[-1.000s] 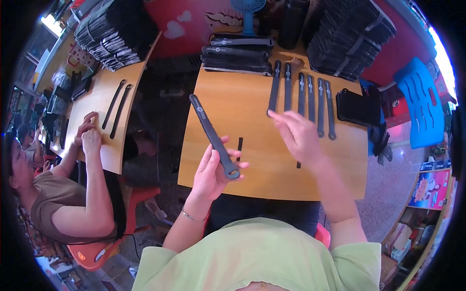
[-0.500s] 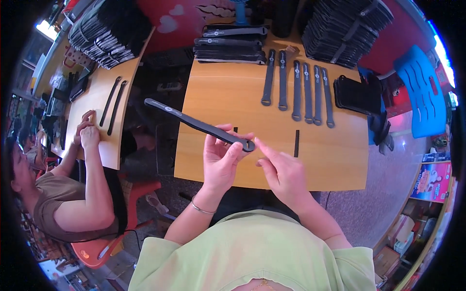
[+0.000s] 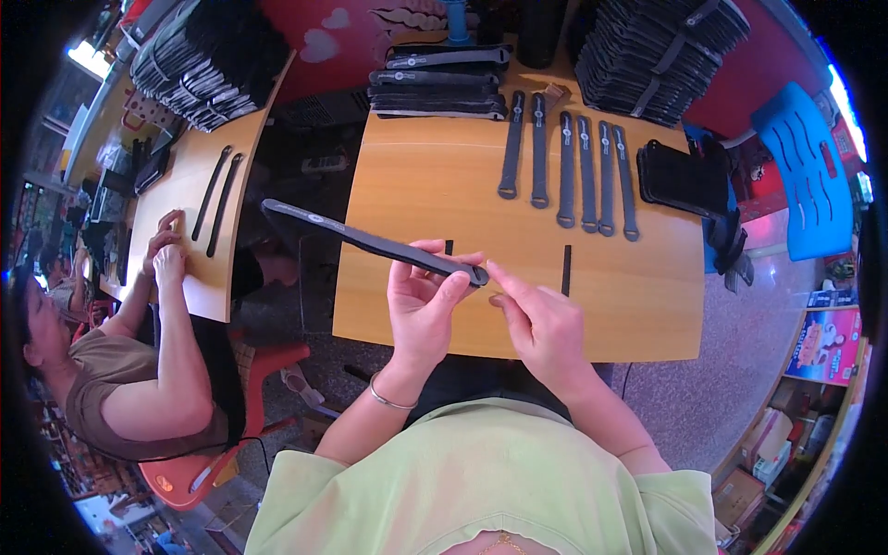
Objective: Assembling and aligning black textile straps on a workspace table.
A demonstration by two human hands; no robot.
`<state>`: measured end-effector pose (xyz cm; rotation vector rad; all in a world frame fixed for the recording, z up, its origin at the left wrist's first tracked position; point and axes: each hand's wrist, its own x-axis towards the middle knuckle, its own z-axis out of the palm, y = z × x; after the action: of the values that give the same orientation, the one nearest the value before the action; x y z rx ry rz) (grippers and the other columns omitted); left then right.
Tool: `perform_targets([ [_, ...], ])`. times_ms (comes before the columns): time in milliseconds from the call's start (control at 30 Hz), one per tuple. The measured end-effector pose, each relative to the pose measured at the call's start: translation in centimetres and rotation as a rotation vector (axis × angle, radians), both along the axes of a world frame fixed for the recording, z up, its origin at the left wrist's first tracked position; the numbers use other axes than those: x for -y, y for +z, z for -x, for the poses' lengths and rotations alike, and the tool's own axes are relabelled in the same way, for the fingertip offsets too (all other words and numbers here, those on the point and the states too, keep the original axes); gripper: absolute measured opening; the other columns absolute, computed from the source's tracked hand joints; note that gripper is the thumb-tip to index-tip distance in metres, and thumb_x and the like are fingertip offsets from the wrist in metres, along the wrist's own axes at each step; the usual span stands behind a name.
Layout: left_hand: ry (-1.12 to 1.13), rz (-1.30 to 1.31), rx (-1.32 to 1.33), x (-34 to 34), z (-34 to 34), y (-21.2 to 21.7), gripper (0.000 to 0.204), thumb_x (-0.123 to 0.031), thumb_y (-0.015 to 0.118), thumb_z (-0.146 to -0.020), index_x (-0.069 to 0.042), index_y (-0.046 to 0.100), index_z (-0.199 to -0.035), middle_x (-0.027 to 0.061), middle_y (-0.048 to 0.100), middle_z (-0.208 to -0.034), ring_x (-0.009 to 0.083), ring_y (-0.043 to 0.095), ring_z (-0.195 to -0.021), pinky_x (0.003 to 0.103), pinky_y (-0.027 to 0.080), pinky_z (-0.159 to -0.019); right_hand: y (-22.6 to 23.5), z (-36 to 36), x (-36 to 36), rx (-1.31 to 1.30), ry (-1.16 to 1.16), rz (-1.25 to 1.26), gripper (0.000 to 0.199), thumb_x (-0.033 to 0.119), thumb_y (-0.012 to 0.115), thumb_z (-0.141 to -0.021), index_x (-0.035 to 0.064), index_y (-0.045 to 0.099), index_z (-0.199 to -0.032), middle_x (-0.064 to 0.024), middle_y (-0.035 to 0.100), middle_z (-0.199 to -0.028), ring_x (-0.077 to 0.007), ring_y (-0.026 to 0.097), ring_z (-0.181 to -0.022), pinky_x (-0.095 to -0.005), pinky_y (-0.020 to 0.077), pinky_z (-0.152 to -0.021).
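A long dark-grey strap (image 3: 370, 240) with a looped end slants up to the left, pinched near that end between the thumb and fingers of my left hand (image 3: 421, 310). My right hand (image 3: 550, 328) is close beside the loop. Its index fingertip reaches the loop's right edge, though whether it touches I cannot tell. The right thumb is apart from that finger, and I see nothing held between them. Two short black strips (image 3: 567, 270) lie on the wooden table (image 3: 407, 185), one partly hidden behind my left fingers. Several similar straps (image 3: 566, 176) lie in a row beyond.
Bundled straps (image 3: 439, 83) are stacked at the table's back, with a tall dark stack (image 3: 657, 60) to their right. Black pouch-like items (image 3: 684, 176) sit at the right edge near a blue chair (image 3: 805, 176). Leftward, a co-worker (image 3: 139, 379) sits at another table (image 3: 208, 268).
The strap has tipped slightly, its far end shifting left and its loop now seen more edge-on. Both hands stay in nearly the same place.
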<state>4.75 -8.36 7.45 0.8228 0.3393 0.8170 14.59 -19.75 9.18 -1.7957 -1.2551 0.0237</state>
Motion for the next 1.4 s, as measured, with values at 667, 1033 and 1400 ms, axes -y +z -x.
perform_targets([
  [667,0.178,-0.504,-0.091,0.5,-0.2,-0.2,0.037,0.012,0.06,-0.081,-0.002,0.047,-0.113,0.0145,0.056,-0.104,0.0253,0.059,-0.106,0.032,0.051,-0.087,0.7,0.3,-0.5,-1.122,0.13,0.073,0.031,0.001,0.05,-0.092,0.0071,0.056,-0.122,-0.0042,0.068,-0.076,0.0004,0.046,-0.054,-0.0186,0.0304,-0.045],
  [1033,0.28,-0.816,-0.156,0.3,-0.2,-0.1,0.031,0.011,0.064,-0.079,-0.002,0.052,-0.106,0.0085,0.05,-0.096,0.0301,0.061,-0.105,0.034,0.053,-0.083,0.3,0.9,-1.2,-0.985,0.106,0.007,0.029,0.003,0.052,-0.092,0.0073,0.054,-0.12,-0.0048,0.068,-0.072,-0.0007,0.047,-0.053,-0.0189,0.0333,-0.047],
  [1400,0.203,-0.414,-0.097,0.7,-0.2,-0.3,0.028,0.01,0.058,-0.084,-0.003,0.045,-0.105,0.0184,0.057,-0.112,0.0239,0.059,-0.107,0.029,0.049,-0.088,0.2,1.0,-1.6,-0.518,0.029,0.013,0.038,-0.003,0.057,-0.086,0.0085,0.055,-0.122,-0.0108,0.068,-0.075,-0.0192,0.068,-0.069,-0.026,0.0489,-0.06],
])
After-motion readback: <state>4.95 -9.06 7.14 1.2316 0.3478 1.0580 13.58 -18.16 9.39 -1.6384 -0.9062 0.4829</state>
